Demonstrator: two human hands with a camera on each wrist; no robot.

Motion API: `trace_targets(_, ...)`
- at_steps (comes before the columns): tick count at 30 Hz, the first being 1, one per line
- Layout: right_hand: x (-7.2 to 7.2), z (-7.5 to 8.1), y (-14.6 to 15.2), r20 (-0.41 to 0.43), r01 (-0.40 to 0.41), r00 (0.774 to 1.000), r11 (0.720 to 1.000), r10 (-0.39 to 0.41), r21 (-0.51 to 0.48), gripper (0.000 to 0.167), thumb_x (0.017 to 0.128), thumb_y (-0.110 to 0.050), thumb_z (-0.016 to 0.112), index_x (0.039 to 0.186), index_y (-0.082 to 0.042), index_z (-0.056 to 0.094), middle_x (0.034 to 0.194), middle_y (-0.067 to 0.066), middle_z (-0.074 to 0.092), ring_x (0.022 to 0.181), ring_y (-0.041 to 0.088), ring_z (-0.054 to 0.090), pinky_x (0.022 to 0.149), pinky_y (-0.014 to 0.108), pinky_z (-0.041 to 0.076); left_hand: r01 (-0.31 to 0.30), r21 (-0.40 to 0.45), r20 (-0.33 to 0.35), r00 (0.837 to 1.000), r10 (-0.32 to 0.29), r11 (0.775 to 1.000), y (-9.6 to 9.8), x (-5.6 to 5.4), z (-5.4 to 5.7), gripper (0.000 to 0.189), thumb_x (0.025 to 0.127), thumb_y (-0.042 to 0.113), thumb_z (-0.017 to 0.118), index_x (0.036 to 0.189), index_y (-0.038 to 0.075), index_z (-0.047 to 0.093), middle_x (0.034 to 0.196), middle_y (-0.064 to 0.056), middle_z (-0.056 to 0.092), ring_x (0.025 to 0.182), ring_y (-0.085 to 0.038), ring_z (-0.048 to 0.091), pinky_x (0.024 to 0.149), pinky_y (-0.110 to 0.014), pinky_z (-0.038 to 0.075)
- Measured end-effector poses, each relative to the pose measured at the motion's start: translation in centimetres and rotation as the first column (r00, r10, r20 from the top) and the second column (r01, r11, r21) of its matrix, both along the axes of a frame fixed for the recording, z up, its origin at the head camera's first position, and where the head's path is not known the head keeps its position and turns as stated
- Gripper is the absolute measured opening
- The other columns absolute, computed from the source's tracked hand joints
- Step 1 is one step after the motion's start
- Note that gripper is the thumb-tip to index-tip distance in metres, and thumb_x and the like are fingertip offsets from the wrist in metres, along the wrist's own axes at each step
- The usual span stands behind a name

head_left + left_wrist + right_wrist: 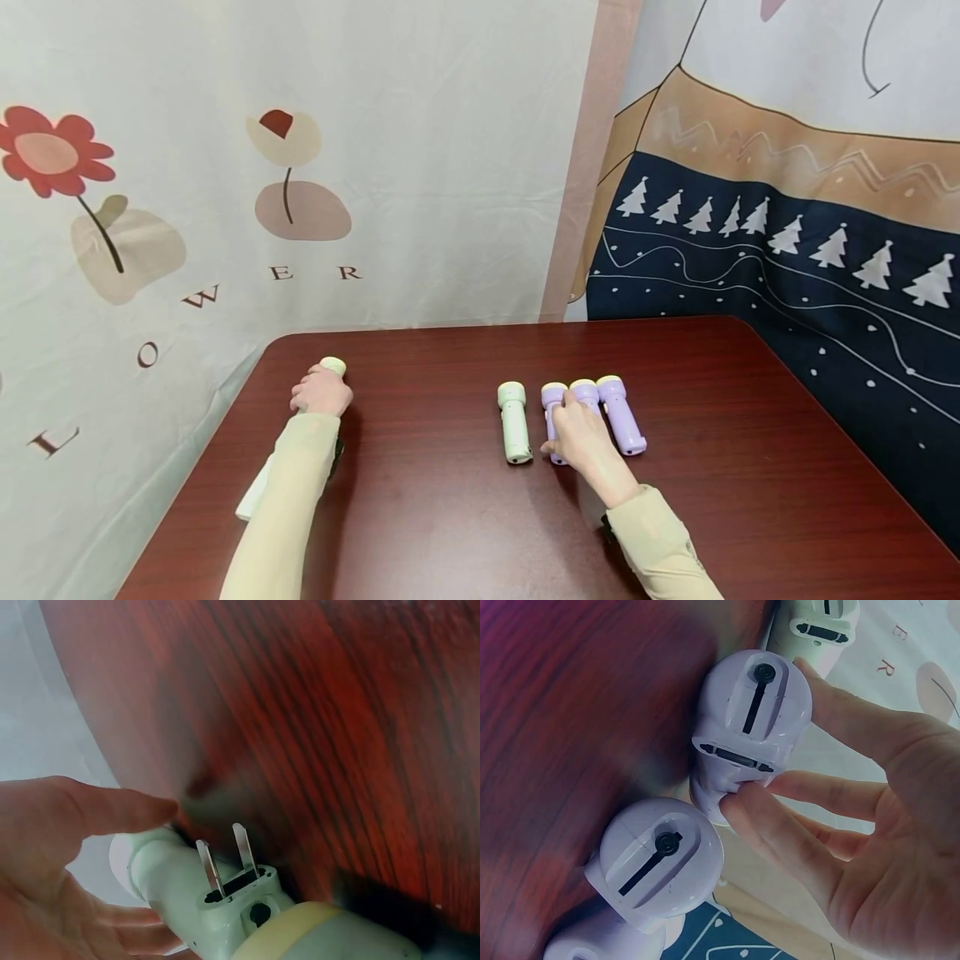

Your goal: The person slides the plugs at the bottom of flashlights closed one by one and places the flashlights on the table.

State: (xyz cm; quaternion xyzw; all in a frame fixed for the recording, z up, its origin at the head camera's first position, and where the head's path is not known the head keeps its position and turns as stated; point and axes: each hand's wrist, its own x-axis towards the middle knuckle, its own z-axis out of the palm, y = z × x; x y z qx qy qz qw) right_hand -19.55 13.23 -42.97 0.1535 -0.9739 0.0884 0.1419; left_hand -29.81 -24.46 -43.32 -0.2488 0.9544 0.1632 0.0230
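Observation:
At the table's far left, my left hand [322, 392] grips a pale green flashlight [332, 364], whose head shows past the fingers. In the left wrist view, two metal plug prongs [225, 862] stand up from its tail end. My right hand [583, 435] reaches over the leftmost purple flashlight [553, 404]. In the right wrist view, thumb and fingers pinch this purple flashlight [754, 712] from both sides near its tail. Two more purple flashlights lie to its right, the middle one [585, 390] partly behind the hand, the other [621, 417] tilted.
Another pale green flashlight [515, 425] lies left of the purple ones. A whitish object [255, 492] sticks out beneath the left forearm. A yellow-rimmed flashlight head [292, 930] meets the pronged tail. Printed cloth [450, 167] hangs behind the brown table [427, 500].

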Motion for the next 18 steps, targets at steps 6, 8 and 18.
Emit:
trace_targets(6, 0.0, 0.0, 0.0, 0.02, 0.011, 1.0, 1.0, -0.011, 0.002, 0.045, 0.057, -0.028, 0.09, 0.08, -0.002, 0.06, 0.086, 0.015, 0.054, 0.068, 0.03, 0.061, 0.061, 0.041, 0.051, -0.051, 0.041, -0.022, 0.998, 0.051, 0.998, 0.2, 0.3, 0.3, 0.049, 0.084, 0.009, 0.045, 0.121, -0.023, 0.041, 0.114, -0.045, 0.05, 0.102, -0.06, 0.051, 0.08, -0.067, 0.044)
trace_targets(8, 0.1, 0.0, 0.0, 0.024, 0.013, 1.0, 1.0, -0.013, 0.005, 0.045, 0.057, -0.028, 0.089, 0.08, -0.002, 0.061, 0.086, 0.014, 0.054, 0.068, 0.03, 0.061, 0.061, 0.041, 0.051, -0.034, 0.05, -0.016, 0.999, 0.034, 0.998, 0.3, 0.7, 0.7, 0.047, 0.085, 0.008, 0.043, 0.12, -0.023, 0.043, 0.115, -0.045, 0.05, 0.103, -0.059, 0.051, 0.082, -0.067, 0.044)
trace_targets(18, 0.2, 0.1, 0.2, 0.014, 0.012, 1.0, 1.0, -0.012, 0.011, 0.045, 0.061, -0.028, 0.088, 0.085, -0.001, 0.061, 0.086, 0.013, 0.054, 0.069, 0.028, 0.06, 0.063, 0.041, 0.052, 0.026, 0.062, -0.041, 0.999, -0.024, 0.998, 0.9, 1.1, 1.3, 0.043, 0.086, 0.007, 0.041, 0.117, -0.022, 0.047, 0.112, -0.043, 0.052, 0.099, -0.057, 0.053, 0.078, -0.066, 0.046)
